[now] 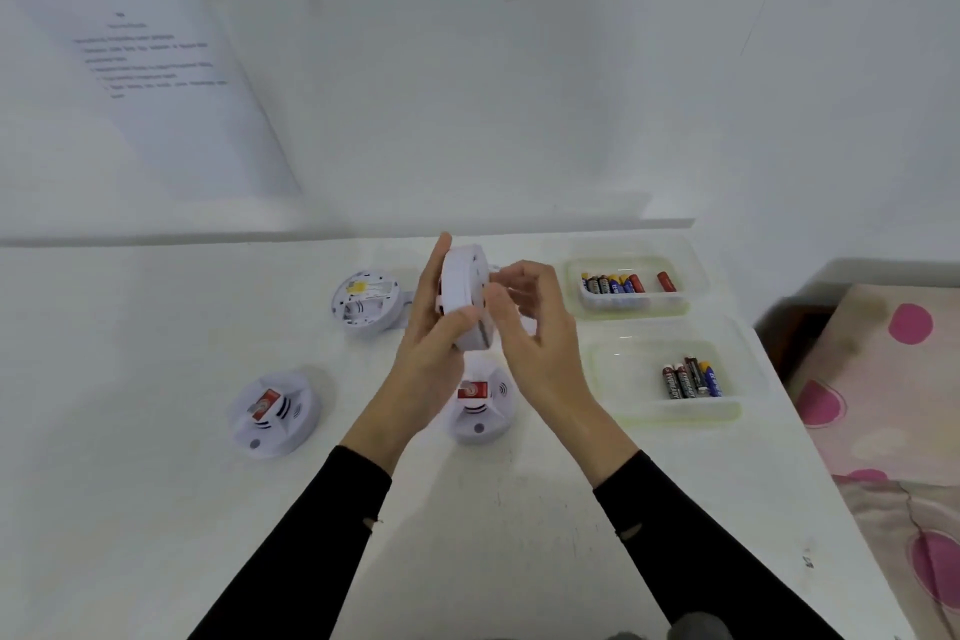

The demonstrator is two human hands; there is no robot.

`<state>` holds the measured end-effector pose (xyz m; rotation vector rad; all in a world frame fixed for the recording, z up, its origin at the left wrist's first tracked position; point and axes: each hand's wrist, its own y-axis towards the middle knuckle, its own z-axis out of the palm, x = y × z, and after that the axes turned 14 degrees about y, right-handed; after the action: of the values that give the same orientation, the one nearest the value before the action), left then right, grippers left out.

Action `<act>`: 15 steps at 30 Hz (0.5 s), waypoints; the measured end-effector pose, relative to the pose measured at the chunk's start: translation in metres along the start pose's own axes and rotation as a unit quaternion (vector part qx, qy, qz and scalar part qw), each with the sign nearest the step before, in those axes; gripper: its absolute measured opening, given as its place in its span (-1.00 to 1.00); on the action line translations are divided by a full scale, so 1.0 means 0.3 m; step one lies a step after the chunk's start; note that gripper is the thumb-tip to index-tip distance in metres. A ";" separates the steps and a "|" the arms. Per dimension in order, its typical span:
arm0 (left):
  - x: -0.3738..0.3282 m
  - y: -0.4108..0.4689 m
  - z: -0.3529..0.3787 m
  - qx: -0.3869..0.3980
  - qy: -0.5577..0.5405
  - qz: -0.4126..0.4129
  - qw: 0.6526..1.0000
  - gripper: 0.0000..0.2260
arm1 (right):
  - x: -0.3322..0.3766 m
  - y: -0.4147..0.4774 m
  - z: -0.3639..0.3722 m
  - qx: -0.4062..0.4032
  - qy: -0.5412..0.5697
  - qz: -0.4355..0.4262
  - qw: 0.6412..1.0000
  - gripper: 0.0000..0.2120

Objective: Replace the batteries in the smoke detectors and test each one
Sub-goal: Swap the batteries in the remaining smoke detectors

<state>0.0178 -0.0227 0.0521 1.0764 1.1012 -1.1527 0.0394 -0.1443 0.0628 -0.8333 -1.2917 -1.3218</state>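
My left hand [434, 327] grips a white smoke detector [464, 294] on edge above the table, thumb across its lower rim. My right hand [524, 312] is at its right side, fingers curled at the detector's back. A detector [364, 299] lies upside down at the back left with its battery bay showing. Two detectors with red stickers sit face up: one at the front left [272, 413], one [480, 405] under my wrists. The far clear tray [631, 288] holds several batteries; the near tray [675, 382] holds several more.
The white table [156, 509] ends at a wall behind; a printed sheet [150, 57] hangs there. A bed with a pink-spotted cover [893, 405] stands beyond the table's right edge.
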 end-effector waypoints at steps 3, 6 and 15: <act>-0.027 -0.039 -0.111 -0.031 0.171 0.020 0.985 -0.22 | -0.018 0.016 0.089 0.022 0.086 0.088 0.992 -0.73; -0.055 -0.064 -0.229 -0.103 0.258 0.015 0.961 -0.11 | -0.049 0.032 0.184 0.040 0.152 0.170 0.973 -0.55; -0.061 -0.045 -0.679 -0.190 0.396 -0.040 0.897 -0.02 | -0.229 -0.013 0.432 0.019 0.041 0.211 0.976 -0.86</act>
<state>-0.0145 0.1793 0.0412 1.2136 1.9277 -0.4893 0.0251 -0.0053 0.0182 -0.9543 -1.0020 -0.9776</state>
